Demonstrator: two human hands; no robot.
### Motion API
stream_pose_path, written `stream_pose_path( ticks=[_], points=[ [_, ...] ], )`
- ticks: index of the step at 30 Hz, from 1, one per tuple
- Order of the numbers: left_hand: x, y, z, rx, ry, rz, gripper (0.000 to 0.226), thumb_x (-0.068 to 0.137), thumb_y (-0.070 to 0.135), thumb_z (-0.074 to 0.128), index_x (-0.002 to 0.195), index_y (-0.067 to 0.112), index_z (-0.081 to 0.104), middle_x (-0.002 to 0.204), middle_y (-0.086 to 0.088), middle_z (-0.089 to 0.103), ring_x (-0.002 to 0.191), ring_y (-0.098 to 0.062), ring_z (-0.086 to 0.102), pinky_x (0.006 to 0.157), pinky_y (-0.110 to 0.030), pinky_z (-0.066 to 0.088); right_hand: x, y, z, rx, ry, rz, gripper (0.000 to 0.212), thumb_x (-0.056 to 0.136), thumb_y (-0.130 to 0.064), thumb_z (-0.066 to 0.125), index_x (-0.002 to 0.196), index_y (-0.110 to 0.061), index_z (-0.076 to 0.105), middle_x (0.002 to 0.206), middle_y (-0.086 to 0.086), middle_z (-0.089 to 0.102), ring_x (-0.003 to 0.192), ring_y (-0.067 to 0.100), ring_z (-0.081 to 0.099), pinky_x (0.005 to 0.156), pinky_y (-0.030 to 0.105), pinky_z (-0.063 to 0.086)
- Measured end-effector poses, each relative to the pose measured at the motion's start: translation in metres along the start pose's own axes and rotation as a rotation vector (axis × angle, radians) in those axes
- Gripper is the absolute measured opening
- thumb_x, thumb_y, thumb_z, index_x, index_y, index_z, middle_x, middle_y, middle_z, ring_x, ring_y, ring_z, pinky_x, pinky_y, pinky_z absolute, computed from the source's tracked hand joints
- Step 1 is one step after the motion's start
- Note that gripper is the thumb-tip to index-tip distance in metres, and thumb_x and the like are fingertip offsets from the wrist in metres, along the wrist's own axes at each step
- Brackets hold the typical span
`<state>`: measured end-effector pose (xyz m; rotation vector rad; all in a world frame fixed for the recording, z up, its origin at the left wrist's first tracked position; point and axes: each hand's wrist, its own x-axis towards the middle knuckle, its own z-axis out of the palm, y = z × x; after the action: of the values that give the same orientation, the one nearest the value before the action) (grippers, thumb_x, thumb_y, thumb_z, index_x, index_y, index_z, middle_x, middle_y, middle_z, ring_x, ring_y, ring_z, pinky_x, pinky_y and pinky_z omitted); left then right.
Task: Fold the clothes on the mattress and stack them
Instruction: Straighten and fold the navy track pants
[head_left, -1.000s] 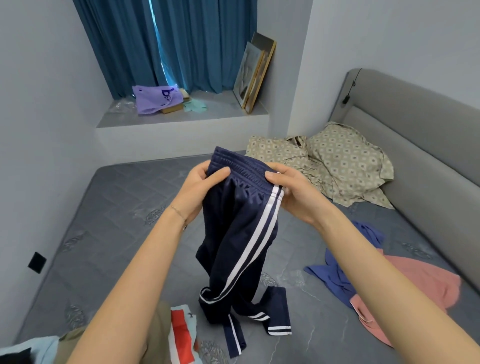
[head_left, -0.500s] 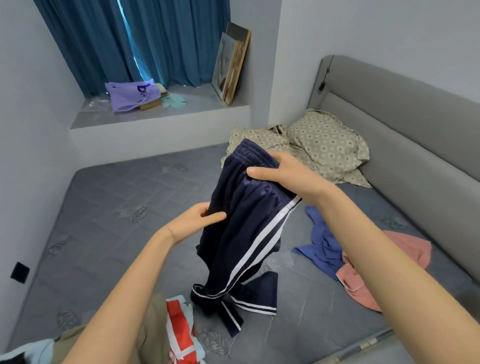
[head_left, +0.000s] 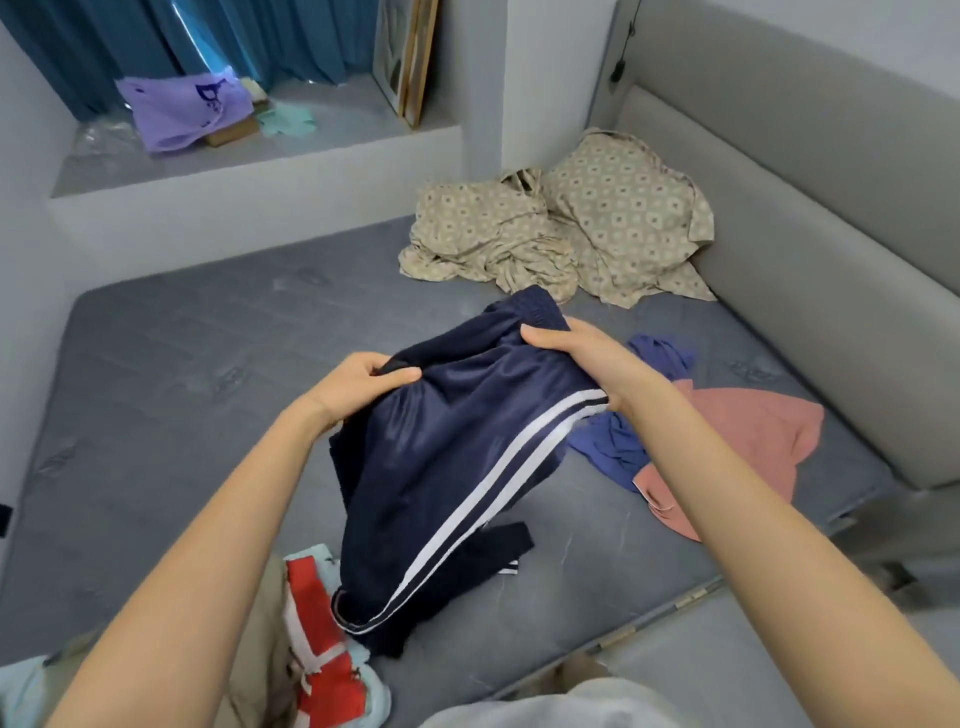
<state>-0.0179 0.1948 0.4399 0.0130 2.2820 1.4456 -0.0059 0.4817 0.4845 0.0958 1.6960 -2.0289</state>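
Two-handed, held the navy track pants (head_left: 447, 447) up over the grey mattress (head_left: 182, 415), with the leg ends trailing down onto it. Pinched a fold of the dark cloth between thumb and curled fingers of the left hand (head_left: 358, 384), and gripped the waistband end in the right hand (head_left: 576, 358), fingers wrapped round it beside the white stripes. Had a blue garment (head_left: 613, 452) and a pink garment (head_left: 743, 431) touching each other just to the right, and patterned bedding (head_left: 571, 234) heaped against the headboard (head_left: 779, 234).
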Motion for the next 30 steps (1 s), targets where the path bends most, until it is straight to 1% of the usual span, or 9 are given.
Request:
stream_pose_path(
  ticks=[2, 6, 11, 14, 20, 22, 25, 28, 30],
  points=[
    [0.037, -0.021, 0.043, 0.061, -0.049, -0.095, 0.032, 0.087, 0.038, 0.069, 0.070, 0.012, 0.067, 0.068, 0.006, 0.068, 0.062, -0.005, 0.061, 0.060, -0.020, 0.046, 0.013, 0.032, -0.037, -0.095, 0.104, 0.075, 0.030, 0.090, -0.022, 0.069, 0.117, -0.009, 0.064, 0.113, 0.012, 0.072, 0.103, 0.027, 0.069, 0.090, 0.037, 0.056],
    [0.115, -0.055, 0.126, 0.056, 0.033, -0.158, 0.023, 0.088, 0.035, 0.069, 0.082, 0.013, 0.071, 0.082, 0.000, 0.070, 0.078, -0.015, 0.063, 0.069, -0.028, 0.046, 0.042, 0.090, -0.114, -0.352, 0.242, 0.079, 0.028, 0.091, -0.022, 0.070, 0.115, -0.008, 0.065, 0.110, 0.003, 0.070, 0.095, 0.013, 0.065, 0.076, 0.019, 0.051],
    [0.218, -0.084, 0.213, 0.139, 0.098, -0.208, 0.032, 0.089, 0.036, 0.066, 0.078, 0.006, 0.065, 0.075, -0.002, 0.064, 0.073, -0.020, 0.056, 0.064, -0.032, 0.040, 0.086, 0.157, -0.215, -0.590, 0.378, 0.148, 0.021, 0.093, -0.032, 0.066, 0.105, -0.017, 0.059, 0.106, -0.002, 0.064, 0.101, 0.017, 0.058, 0.085, 0.030, 0.043],
    [0.274, -0.105, 0.255, 0.193, 0.114, -0.235, 0.033, 0.089, 0.039, 0.064, 0.067, 0.015, 0.058, 0.066, 0.003, 0.060, 0.069, -0.021, 0.056, 0.057, -0.031, 0.039, 0.118, 0.191, -0.264, -0.679, 0.429, 0.179, 0.018, 0.094, -0.036, 0.062, 0.094, -0.020, 0.051, 0.094, -0.006, 0.059, 0.092, 0.019, 0.054, 0.075, 0.030, 0.036],
    [0.355, -0.154, 0.316, 0.314, 0.169, -0.212, 0.031, 0.092, 0.042, 0.061, 0.069, 0.022, 0.053, 0.070, 0.003, 0.058, 0.076, -0.027, 0.058, 0.063, -0.033, 0.038, 0.178, 0.257, -0.341, -0.742, 0.505, 0.234, 0.028, 0.095, -0.036, 0.060, 0.107, -0.012, 0.054, 0.098, -0.003, 0.060, 0.090, 0.020, 0.056, 0.070, 0.027, 0.033],
    [0.376, -0.170, 0.334, 0.394, 0.185, -0.151, 0.027, 0.095, 0.038, 0.058, 0.076, 0.019, 0.053, 0.079, -0.001, 0.060, 0.085, -0.030, 0.059, 0.072, -0.036, 0.040, 0.194, 0.280, -0.361, -0.755, 0.545, 0.252, 0.032, 0.095, -0.036, 0.061, 0.108, -0.008, 0.054, 0.102, 0.007, 0.065, 0.094, 0.026, 0.058, 0.072, 0.032, 0.037],
    [0.394, -0.195, 0.351, 0.494, 0.209, -0.099, 0.023, 0.097, 0.031, 0.055, 0.114, 0.018, 0.061, 0.115, -0.004, 0.062, 0.112, -0.026, 0.054, 0.096, -0.042, 0.036, 0.215, 0.303, -0.385, -0.778, 0.600, 0.288, 0.033, 0.095, -0.033, 0.061, 0.113, -0.006, 0.054, 0.109, 0.012, 0.064, 0.101, 0.030, 0.059, 0.074, 0.035, 0.040],
    [0.385, -0.218, 0.354, 0.502, 0.205, -0.113, 0.043, 0.097, 0.028, 0.054, 0.140, 0.022, 0.048, 0.143, -0.003, 0.046, 0.133, -0.023, 0.040, 0.113, -0.046, 0.022, 0.228, 0.313, -0.397, -0.853, 0.608, 0.337, 0.045, 0.093, -0.028, 0.063, 0.130, -0.006, 0.050, 0.129, 0.015, 0.055, 0.121, 0.034, 0.051, 0.096, 0.041, 0.042],
    [0.367, -0.231, 0.349, 0.508, 0.210, -0.156, 0.049, 0.098, 0.028, 0.052, 0.145, 0.025, 0.040, 0.154, -0.002, 0.033, 0.143, -0.020, 0.027, 0.119, -0.046, 0.007, 0.233, 0.314, -0.393, -1.018, 0.595, 0.328, 0.062, 0.092, -0.029, 0.065, 0.145, -0.010, 0.040, 0.147, 0.017, 0.040, 0.137, 0.034, 0.035, 0.111, 0.041, 0.029]
  ],
)
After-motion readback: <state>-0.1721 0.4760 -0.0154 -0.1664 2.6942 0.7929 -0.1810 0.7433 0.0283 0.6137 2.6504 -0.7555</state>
